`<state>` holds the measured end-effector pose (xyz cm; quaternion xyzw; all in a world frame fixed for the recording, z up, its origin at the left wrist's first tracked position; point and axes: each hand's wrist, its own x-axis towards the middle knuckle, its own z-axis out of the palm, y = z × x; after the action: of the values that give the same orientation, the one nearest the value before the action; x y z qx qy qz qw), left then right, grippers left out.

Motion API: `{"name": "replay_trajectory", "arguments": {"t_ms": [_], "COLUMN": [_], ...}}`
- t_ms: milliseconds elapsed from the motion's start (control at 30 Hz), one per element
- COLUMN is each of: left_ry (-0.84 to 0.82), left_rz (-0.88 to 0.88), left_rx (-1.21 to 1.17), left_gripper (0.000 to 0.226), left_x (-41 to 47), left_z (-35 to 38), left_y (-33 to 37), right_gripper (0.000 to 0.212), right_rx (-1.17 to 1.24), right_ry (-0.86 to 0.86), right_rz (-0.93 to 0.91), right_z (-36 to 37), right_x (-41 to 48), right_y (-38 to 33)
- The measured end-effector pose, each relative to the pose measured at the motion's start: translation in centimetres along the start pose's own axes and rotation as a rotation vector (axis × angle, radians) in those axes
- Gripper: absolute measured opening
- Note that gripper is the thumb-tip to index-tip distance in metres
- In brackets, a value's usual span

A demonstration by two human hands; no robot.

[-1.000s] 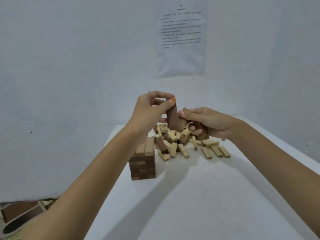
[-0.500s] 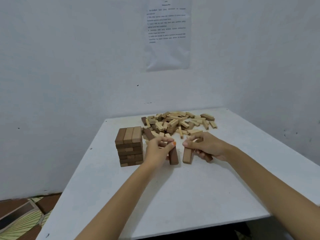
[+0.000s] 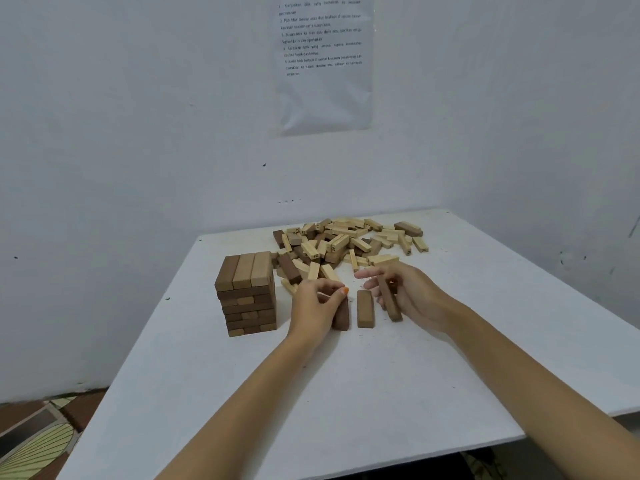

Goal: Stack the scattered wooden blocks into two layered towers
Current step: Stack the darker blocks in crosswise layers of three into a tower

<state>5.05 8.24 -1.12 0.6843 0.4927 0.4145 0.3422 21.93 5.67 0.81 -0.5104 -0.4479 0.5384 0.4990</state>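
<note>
Left hand (image 3: pixel 317 306) pinches a dark block (image 3: pixel 342 316) on the table (image 3: pixel 346 393) right of the tower (image 3: pixel 247 292), right hand (image 3: pixel 410 296) curls loosely round a tan block (image 3: pixel 390 304), middle block (image 3: pixel 365 309) lying between them — light, stiff, smooth wood, I'd grip the long faces mid-length

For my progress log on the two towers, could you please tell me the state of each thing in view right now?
Block tower: standing, three blocks across its top layer.
Block pile: scattered, unstacked.
Dark brown block: gripped by the left hand.
Middle brown block: lying flat, untouched, between the hands.
Slanted brown block: held by the right hand.
Wall notice: hanging on the wall.
</note>
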Motion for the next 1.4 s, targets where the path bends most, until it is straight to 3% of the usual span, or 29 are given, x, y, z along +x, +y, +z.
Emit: {"name": "replay_trajectory", "arguments": {"t_ms": [167,300,433,567,633,733,833,1033,1233,1400], "left_ry": [0.033,0.043,-0.093,-0.215,-0.21,-0.137,-0.082,-0.116,-0.275,-0.225], "left_rz": [0.119,0.073,-0.063,-0.084,-0.08,-0.114,-0.112,-0.015,0.122,0.097], "left_rx": [0.123,0.089,-0.056,-0.028,-0.028,-0.091,-0.072,-0.01,0.245,0.343], "left_gripper": [0.011,0.019,0.023,0.034,0.033,0.026,0.03,0.035,0.062,0.076], "left_x": [-0.3,-0.4,-0.5,-0.6,-0.7,-0.9,-1.0,-1.5,-2.2,-2.3], "left_z": [0.5,0.2,-1.1,-1.5,-1.4,-1.2,-0.9,-0.9,-1.4,-1.4], "left_y": [-0.2,-0.1,0.1,0.3,0.4,0.2,-0.4,-0.3,0.4,0.3], "right_gripper": [0.027,0.022,0.022,0.021,0.028,0.065,0.09,0.08,0.072,0.075], "right_rx": [-0.126,-0.282,-0.361,-0.489,-0.462,-0.598,-0.8,-0.776,-0.696,-0.682], "right_ry": [0.018,0.077,0.141,0.243,0.163,-0.044,-0.059,-0.024,-0.198,-0.22], "right_rz": [-0.064,-0.179,-0.154,-0.151,-0.137,-0.117,-0.207,-0.216,-0.227,-0.223], "right_z": [-0.1,-0.8,-1.1,-0.9,-0.7,0.0,0.4,0.0,-0.6,-0.9], "right_x": [-0.2,-0.7,-0.7,-1.0,-1.5,-2.4,-2.3,-2.2,-2.2,-2.2], "right_y": [0.2,0.6,1.1,1.1,0.8,0.5,1.1,1.3,0.9,0.8]}}
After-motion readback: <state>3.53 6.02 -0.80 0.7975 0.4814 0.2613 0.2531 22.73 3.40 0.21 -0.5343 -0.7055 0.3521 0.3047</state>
